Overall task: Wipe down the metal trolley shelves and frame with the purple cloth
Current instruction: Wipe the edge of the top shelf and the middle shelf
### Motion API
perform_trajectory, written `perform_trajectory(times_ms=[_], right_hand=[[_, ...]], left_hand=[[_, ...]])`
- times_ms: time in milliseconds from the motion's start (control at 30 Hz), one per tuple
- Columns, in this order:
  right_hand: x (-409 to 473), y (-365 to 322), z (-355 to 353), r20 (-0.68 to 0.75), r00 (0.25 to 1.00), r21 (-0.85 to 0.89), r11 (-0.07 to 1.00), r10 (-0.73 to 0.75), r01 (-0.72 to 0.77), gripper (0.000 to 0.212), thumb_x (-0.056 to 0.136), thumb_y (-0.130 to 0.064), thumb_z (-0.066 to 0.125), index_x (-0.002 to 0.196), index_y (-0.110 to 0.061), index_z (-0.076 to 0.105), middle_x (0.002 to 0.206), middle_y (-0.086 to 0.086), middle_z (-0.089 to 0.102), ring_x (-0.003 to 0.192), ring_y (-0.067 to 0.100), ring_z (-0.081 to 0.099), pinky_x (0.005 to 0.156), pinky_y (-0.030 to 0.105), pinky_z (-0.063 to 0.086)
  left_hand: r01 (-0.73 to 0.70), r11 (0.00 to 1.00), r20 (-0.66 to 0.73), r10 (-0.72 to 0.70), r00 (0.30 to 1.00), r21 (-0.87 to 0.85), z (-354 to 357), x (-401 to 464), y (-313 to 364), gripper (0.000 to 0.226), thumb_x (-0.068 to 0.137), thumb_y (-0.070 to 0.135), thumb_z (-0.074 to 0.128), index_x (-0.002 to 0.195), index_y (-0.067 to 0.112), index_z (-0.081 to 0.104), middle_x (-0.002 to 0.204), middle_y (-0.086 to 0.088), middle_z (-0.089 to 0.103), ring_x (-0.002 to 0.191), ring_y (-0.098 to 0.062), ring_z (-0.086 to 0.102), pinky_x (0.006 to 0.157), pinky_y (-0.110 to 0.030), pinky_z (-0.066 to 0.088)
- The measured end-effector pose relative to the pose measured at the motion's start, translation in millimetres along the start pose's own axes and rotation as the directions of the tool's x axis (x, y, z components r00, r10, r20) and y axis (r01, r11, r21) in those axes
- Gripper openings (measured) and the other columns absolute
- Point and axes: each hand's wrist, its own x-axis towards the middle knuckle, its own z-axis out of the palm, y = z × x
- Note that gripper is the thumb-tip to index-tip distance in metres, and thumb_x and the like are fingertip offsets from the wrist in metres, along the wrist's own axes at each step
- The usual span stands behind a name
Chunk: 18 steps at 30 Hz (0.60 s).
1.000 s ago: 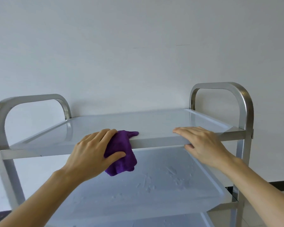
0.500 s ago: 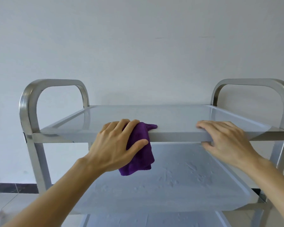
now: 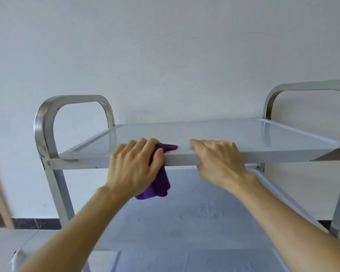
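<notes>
One metal trolley [image 3: 47, 165] stands against a pale wall [image 3: 165, 55], and three of its shelves show: the top shelf [image 3: 214, 132], a middle shelf [image 3: 194, 216] below it, and a sliver of a third shelf [image 3: 185, 262] at the 6 o'clock edge of the view. Two arched handles rise from the top shelf's ends, the left handle [image 3: 45, 118] toward 9 o'clock and the right handle [image 3: 302, 86] toward 2 o'clock, the latter partly cut off by the frame.

Two bare hands work at the front rim of the top shelf, near the centre. The left hand [image 3: 133, 169] is curled around the one purple cloth [image 3: 159, 183], fingers bent over the rim and thumb pressing the fabric against the shelf's front edge. One corner of the cloth pokes out onto the shelf top toward 3 o'clock from the knuckles; the rest hangs bunched below the rim, toward 5 o'clock from the hand.

The right hand [image 3: 218, 160] sits just beside the cloth's corner, at 3 o'clock from it. Its fingers lie close together, hooked over the rim with the fingertips on the shelf top and the thumb tucked under the edge, gripping the shelf itself and holding no cloth.
</notes>
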Motion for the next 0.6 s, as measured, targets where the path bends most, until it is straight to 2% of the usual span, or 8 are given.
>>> perform_trajectory(times_ms=[67, 167, 267, 433, 600], right_hand=[[2, -1, 2, 0.008, 1.0, -0.005, 1.0, 0.013, -0.013, 0.06, 0.072, -0.016, 0.059, 0.132, -0.021, 0.054, 0.099, -0.004, 0.07, 0.089, 0.025, 0.067, 0.064, 0.028, 0.04], [2, -5, 5, -0.004, 0.999, 0.015, 0.999, 0.035, -0.035, 0.044, 0.073, -0.018, 0.055, 0.116, -0.025, 0.059, 0.107, -0.006, 0.07, 0.098, 0.021, 0.067, 0.073, 0.029, 0.049], [2, -11, 6, -0.056, 0.997, 0.014, 0.998, 0.058, -0.058, 0.038, 0.068, -0.015, 0.06, 0.104, -0.024, 0.066, 0.096, -0.004, 0.073, 0.089, 0.022, 0.069, 0.067, 0.029, 0.05], [2, -9, 6, -0.187, 0.98, 0.013, 0.998, 0.061, -0.06, 0.04, 0.048, -0.006, 0.077, 0.086, -0.02, 0.071, 0.072, -0.004, 0.072, 0.06, 0.025, 0.067, 0.05, 0.026, 0.043], [2, -8, 7, -0.226, 0.973, 0.024, 0.999, 0.036, -0.031, 0.044, 0.047, -0.005, 0.082, 0.088, -0.018, 0.073, 0.073, -0.001, 0.074, 0.058, 0.026, 0.068, 0.049, 0.026, 0.044]], left_hand=[[0.103, 0.995, -0.031, -0.102, 0.994, 0.006, -7, -10, -42, 0.036, 0.098, 0.038, 0.028, 0.097, 0.024, 0.062, 0.08, 0.007, 0.063, 0.074, -0.023, 0.058, 0.072, -0.036, 0.043], [0.251, 0.967, -0.083, -0.254, 0.964, -0.05, -16, -20, -79, 0.038, 0.095, 0.035, 0.026, 0.092, 0.024, 0.062, 0.074, 0.006, 0.063, 0.073, -0.022, 0.056, 0.08, -0.037, 0.04], [0.299, 0.951, -0.148, -0.308, 0.94, -0.078, -11, -17, -61, 0.038, 0.093, 0.03, 0.029, 0.085, 0.019, 0.065, 0.071, 0.004, 0.064, 0.072, -0.023, 0.056, 0.085, -0.039, 0.04], [0.189, 0.977, -0.155, -0.204, 0.967, -0.101, 10, -3, -6, 0.036, 0.093, 0.029, 0.033, 0.082, 0.018, 0.065, 0.072, 0.006, 0.064, 0.068, -0.023, 0.055, 0.08, -0.04, 0.041], [0.052, 0.995, -0.089, -0.059, 0.994, -0.081, 0, -6, -37, 0.036, 0.097, 0.034, 0.033, 0.093, 0.021, 0.067, 0.076, 0.008, 0.066, 0.069, -0.021, 0.057, 0.073, -0.036, 0.044]])
